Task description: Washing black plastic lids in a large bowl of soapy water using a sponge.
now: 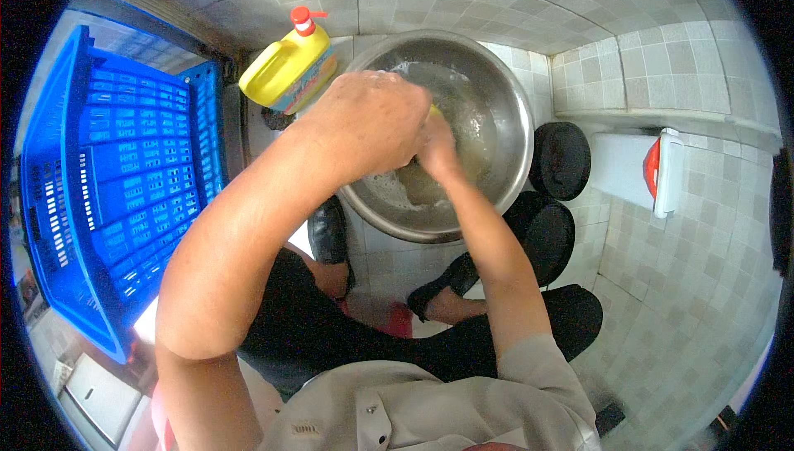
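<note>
A large round metal basin [505, 172] stands on the tiled floor before me, with cloudy, foamy water in it. Over its left half, my left hand [381, 119] is bent with its back to the camera, its fingers hidden beneath. My right hand [438, 147] meets it just to the right and lower, partly blurred. A small bit of something yellow [435, 110] shows at the fingers of my right hand; what it is cannot be told. Whether my left hand holds anything is hidden. Left of the basin is a yellow pump bottle [291, 69] with a red pump top.
A big blue plastic crate [142, 159] stands on the left. Black rounded objects [561, 159] lie right of the basin. A white container with a red part [651, 169] is further right. Tiled walls close in the far side. My shoes flank the basin's near edge.
</note>
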The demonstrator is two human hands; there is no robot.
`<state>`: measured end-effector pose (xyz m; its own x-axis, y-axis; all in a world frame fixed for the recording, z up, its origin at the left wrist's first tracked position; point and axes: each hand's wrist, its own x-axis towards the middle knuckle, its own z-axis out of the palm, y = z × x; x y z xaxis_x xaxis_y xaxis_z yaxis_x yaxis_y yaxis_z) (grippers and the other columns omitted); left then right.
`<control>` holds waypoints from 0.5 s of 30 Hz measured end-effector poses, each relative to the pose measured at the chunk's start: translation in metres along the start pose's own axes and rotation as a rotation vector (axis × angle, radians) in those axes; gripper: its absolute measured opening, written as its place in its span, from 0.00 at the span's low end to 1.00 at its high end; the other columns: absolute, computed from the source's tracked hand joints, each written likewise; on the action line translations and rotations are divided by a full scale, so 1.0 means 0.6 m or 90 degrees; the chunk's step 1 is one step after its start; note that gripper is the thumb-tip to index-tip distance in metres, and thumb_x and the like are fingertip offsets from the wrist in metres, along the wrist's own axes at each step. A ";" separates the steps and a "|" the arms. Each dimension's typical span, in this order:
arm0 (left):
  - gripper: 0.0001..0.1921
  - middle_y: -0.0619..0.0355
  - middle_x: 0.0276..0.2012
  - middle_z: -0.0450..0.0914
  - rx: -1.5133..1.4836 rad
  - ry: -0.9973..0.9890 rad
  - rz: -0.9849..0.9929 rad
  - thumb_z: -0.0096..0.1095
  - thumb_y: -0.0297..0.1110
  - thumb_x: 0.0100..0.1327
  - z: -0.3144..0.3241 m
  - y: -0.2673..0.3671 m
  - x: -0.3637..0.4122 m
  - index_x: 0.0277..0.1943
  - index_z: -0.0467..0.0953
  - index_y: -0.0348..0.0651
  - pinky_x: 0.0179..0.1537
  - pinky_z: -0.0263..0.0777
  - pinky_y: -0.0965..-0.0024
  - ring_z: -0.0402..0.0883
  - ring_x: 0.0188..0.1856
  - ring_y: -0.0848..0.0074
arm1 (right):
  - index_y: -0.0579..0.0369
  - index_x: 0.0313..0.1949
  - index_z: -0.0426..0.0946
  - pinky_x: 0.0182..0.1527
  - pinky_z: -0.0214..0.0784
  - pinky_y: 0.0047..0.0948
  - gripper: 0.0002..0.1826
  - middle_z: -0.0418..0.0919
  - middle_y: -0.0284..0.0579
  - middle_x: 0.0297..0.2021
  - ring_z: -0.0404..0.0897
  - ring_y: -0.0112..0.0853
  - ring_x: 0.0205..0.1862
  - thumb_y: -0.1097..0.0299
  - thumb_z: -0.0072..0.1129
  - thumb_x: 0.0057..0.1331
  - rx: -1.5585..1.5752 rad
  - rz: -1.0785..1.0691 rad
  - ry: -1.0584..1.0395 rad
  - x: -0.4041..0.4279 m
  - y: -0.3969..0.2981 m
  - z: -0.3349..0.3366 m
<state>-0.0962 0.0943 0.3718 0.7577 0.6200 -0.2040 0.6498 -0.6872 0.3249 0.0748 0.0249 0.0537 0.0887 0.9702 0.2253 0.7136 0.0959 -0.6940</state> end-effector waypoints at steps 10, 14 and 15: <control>0.15 0.39 0.29 0.83 -0.005 -0.014 0.006 0.62 0.43 0.63 0.007 0.005 0.023 0.36 0.80 0.36 0.44 0.78 0.49 0.85 0.37 0.48 | 0.58 0.67 0.64 0.70 0.52 0.56 0.31 0.64 0.56 0.68 0.60 0.51 0.71 0.56 0.53 0.68 -0.290 -0.004 -0.153 -0.017 0.010 0.041; 0.14 0.40 0.31 0.84 -0.001 -0.035 -0.011 0.64 0.40 0.62 0.004 0.006 0.027 0.35 0.82 0.34 0.43 0.79 0.52 0.86 0.38 0.50 | 0.55 0.73 0.57 0.72 0.51 0.55 0.39 0.58 0.57 0.73 0.62 0.54 0.71 0.49 0.53 0.68 -0.244 0.132 -0.296 0.052 0.059 -0.025; 0.14 0.40 0.31 0.84 0.006 -0.037 -0.008 0.64 0.40 0.62 0.002 0.005 0.028 0.35 0.82 0.34 0.43 0.79 0.52 0.86 0.38 0.50 | 0.53 0.73 0.57 0.71 0.53 0.56 0.39 0.57 0.56 0.73 0.64 0.55 0.70 0.48 0.54 0.67 -0.254 0.172 -0.295 0.059 0.066 -0.037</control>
<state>-0.0816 0.1019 0.3682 0.7516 0.6057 -0.2613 0.6595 -0.6830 0.3138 0.1220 0.0581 0.0494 0.0562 0.9524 -0.2998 0.9185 -0.1670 -0.3583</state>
